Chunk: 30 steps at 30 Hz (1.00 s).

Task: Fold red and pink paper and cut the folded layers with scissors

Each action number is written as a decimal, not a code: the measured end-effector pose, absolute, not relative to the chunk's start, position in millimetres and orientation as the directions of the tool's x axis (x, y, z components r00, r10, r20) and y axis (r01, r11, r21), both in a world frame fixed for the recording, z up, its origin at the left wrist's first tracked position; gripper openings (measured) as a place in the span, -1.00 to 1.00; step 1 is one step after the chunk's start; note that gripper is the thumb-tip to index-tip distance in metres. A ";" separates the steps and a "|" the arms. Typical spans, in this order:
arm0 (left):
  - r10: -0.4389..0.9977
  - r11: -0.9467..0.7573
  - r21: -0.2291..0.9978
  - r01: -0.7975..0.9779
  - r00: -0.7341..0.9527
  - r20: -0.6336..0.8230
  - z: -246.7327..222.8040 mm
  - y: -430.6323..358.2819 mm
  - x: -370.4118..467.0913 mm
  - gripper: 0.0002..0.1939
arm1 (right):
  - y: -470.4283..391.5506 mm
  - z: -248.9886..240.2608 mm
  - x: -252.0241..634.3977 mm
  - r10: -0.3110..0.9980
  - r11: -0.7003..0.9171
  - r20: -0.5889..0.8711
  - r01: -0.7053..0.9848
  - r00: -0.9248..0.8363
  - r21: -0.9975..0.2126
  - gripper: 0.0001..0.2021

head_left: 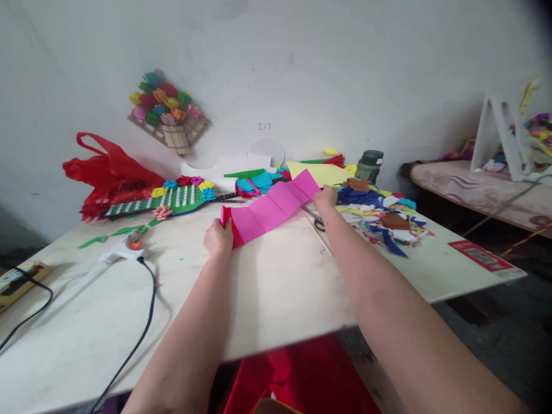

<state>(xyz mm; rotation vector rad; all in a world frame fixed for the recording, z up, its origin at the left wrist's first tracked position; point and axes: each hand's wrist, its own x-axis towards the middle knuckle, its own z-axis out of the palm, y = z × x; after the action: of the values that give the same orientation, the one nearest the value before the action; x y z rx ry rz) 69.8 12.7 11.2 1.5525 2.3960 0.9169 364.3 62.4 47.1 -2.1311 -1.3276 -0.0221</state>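
A long pink paper strip with fold creases stretches between my hands above the white table. My left hand is closed on its left end, where a red piece shows beside the pink. My right hand grips the right end, which sits higher and farther back. Below the right part of the strip lie dark-handled scissors and a thin wooden stick, close to my right forearm.
Paper scraps spread at the right, with a dark green jar behind. A glue gun with a black cord lies left. Behind it are a green board with paper flowers and a red bag.
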 end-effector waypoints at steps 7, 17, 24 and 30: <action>0.865 0.284 0.605 0.744 -0.471 0.174 10.1 14.9 68.7 -0.66 | 39.3 51.3 366.6 0.928 -0.335 0.118 0.930 0.353 -0.149 -0.66; 0.871 0.258 0.650 0.715 -0.464 0.164 9.2 14.4 66.5 -0.69 | 17.6 50.4 361.8 0.956 -0.272 -0.097 0.960 0.278 0.072 -0.58; 0.878 0.230 0.663 0.712 -0.445 0.174 5.4 19.5 64.9 -0.67 | 7.0 58.1 353.2 0.967 -0.250 -0.042 0.967 0.252 0.058 -0.64; 0.877 0.234 0.671 0.704 -0.450 0.167 5.6 19.8 65.2 -0.67 | -15.1 88.3 342.9 0.966 -0.258 0.014 0.966 0.258 0.011 -0.69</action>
<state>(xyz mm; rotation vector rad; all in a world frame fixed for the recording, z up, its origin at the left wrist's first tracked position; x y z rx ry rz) 65.2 19.8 5.6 1.4863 2.2622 1.0248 342.9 -15.1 88.3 -2.4918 -1.9129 -0.0282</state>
